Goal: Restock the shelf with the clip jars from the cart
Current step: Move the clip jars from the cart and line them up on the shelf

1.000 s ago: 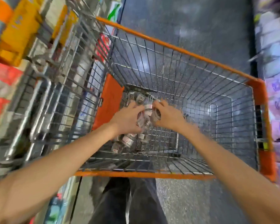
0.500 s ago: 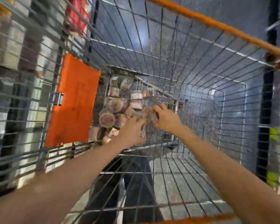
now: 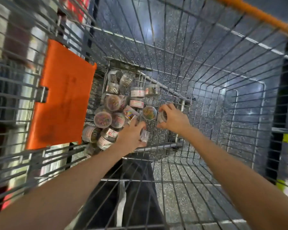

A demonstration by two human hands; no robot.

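Wire cart (image 3: 206, 90), clip jars (image 3: 113, 103) heaped on its floor, orange flap (image 3: 63, 97)

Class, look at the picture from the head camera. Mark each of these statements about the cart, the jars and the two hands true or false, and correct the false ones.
1. The right hand grips a small jar. True.
2. The clip jars stand in neat upright rows on a shelf. False: they lie jumbled on the floor of the wire cart, some on their sides.
3. An orange panel hangs on the cart's wall, to the left of the jars. True.
4. The left hand rests on the cart's orange rim. False: it is down among the jars at the bottom of the cart.
5. Some jars hold coloured clips. True.
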